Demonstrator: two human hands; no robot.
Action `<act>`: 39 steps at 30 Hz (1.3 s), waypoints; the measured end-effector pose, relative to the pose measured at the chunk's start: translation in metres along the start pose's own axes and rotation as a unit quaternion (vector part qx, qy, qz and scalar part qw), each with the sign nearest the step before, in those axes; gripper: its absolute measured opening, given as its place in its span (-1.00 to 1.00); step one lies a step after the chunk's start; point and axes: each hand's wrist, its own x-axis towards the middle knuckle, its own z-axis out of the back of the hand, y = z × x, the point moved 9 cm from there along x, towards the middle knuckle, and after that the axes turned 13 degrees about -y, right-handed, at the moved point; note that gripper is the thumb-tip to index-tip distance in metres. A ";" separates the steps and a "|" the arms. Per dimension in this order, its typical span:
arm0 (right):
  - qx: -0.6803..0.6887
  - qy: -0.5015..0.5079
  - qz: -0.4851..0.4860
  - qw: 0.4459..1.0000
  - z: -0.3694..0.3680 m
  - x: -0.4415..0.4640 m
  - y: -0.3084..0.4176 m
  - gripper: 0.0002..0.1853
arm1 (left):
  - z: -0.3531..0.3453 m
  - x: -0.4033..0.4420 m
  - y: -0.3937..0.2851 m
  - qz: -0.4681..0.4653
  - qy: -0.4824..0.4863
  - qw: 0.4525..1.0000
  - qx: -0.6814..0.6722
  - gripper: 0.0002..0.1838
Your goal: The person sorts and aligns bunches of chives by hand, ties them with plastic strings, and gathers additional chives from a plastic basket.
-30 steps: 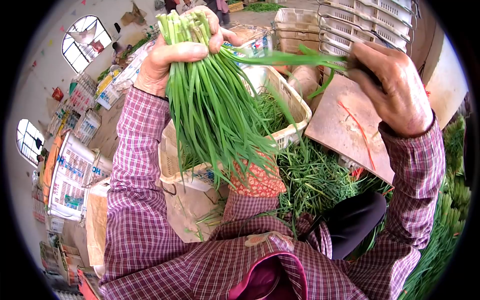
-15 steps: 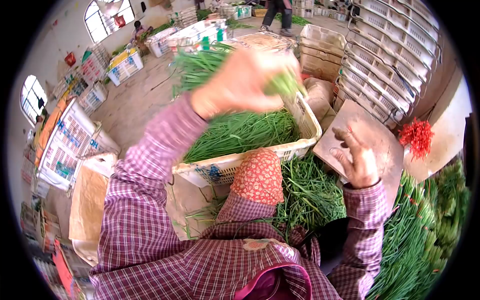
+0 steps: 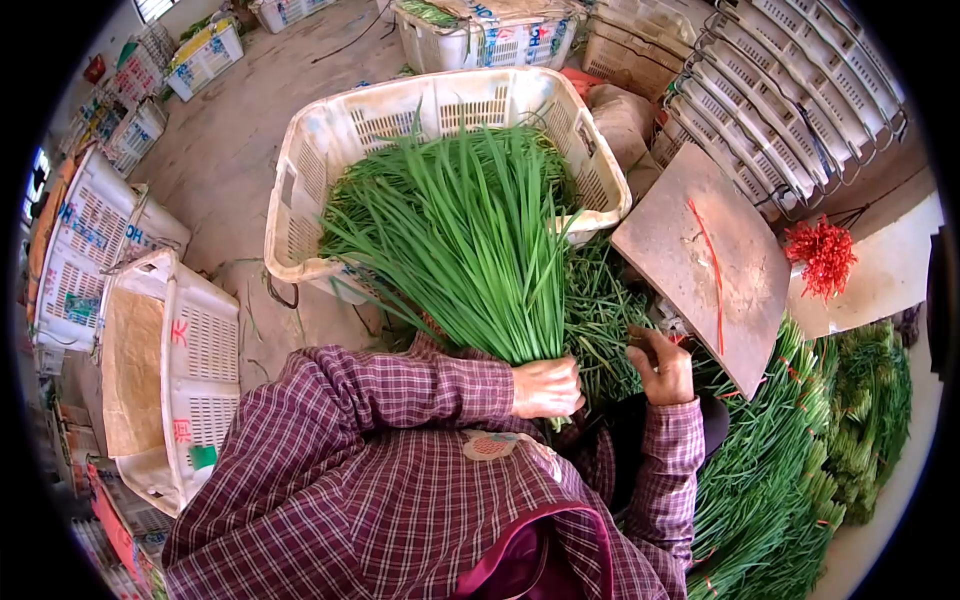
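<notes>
Garlic chives (image 3: 485,270) lie in front of you as one fanned bundle, stem ends near, leaves reaching far and left over the near rim of the white plastic crate (image 3: 300,185), which has more greens inside. Your left hand (image 3: 547,388) is wrapped firmly around the stems just above their cut ends; gripping there probably holds the bases together while the leaves spread freely. Your right hand (image 3: 664,368) is just to the right, fingers bent, with a narrow gap between thumb and forefinger and nothing visible in it; whether it touches the loose leaves (image 3: 605,300) beside it, you cannot tell. Farther right, a red strip (image 3: 708,270) lies on the tilted board (image 3: 705,235), and a bunch of red ties (image 3: 822,257) hangs beyond, seemingly placed within easy reach. Banded bundles (image 3: 765,460) lie near right, perhaps piled there to leave your lap free.
</notes>
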 end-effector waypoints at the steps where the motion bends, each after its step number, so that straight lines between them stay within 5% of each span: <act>1: 0.008 0.002 0.006 1.000 -0.006 0.000 0.001 -0.72 | -0.012 -0.003 -0.006 -0.004 0.003 1.000 0.000 -0.81; 6: -0.001 0.004 0.055 0.998 -0.028 0.010 0.027 -0.77 | -0.011 -0.027 -0.028 -0.010 -0.196 0.980 -0.045 -0.82; 7: 0.013 0.015 0.026 0.999 -0.034 0.012 0.027 -0.79 | -0.012 -0.025 -0.030 -0.011 -0.196 0.979 -0.046 -0.82; 9: 0.003 0.011 0.052 0.999 -0.042 0.015 0.033 -0.79 | -0.042 -0.018 -0.034 -0.012 -0.037 0.998 -0.047 -0.81; 12: 0.002 0.014 0.062 0.998 -0.051 0.015 0.039 -0.80 | -0.017 -0.022 -0.030 -0.020 -0.168 0.982 -0.079 -0.83; 16: 0.039 0.008 0.057 0.998 -0.063 0.007 0.031 -0.80 | -0.022 -0.011 -0.029 -0.014 -0.061 0.998 -0.024 -0.84; 18: 0.028 0.004 0.068 0.997 -0.065 0.002 0.026 -0.80 | -0.008 -0.011 -0.027 -0.027 -0.122 0.991 -0.041 -0.82; 20: 0.011 -0.002 0.070 0.998 -0.065 -0.003 0.012 -0.78 | 0.011 -0.001 -0.017 -0.005 -0.069 0.995 -0.067 -0.85; 22: 0.036 -0.024 0.046 0.998 -0.050 -0.001 0.011 -0.65 | 0.047 0.008 0.000 0.038 -0.109 0.983 -0.144 -0.87; 24: 0.248 -0.028 -0.119 0.961 -0.033 0.001 0.010 -0.33 | 0.107 0.020 0.029 0.072 -0.185 0.964 -0.178 -0.78; 26: 0.377 -0.036 -0.028 0.925 -0.017 0.007 0.035 0.01 | 0.168 0.025 0.074 0.108 -0.301 0.914 -0.249 -0.72; 28: 0.461 -0.037 -0.010 0.886 -0.014 0.023 0.052 0.24 | 0.211 0.030 0.121 0.173 -0.319 0.864 -0.350 -0.74; 30: 0.443 -0.089 0.073 0.889 -0.002 0.039 0.096 0.39 | 0.254 0.038 0.148 0.224 -0.334 0.830 -0.387 -0.72; 32: 0.369 -0.111 0.104 0.917 0.010 0.055 0.132 0.55 | 0.292 0.048 0.157 0.174 -0.414 0.849 -0.279 -0.71; 39: 0.373 -0.290 0.196 0.859 0.071 0.112 0.150 0.65 | 0.378 0.108 0.145 0.110 -0.508 0.830 -0.204 -0.56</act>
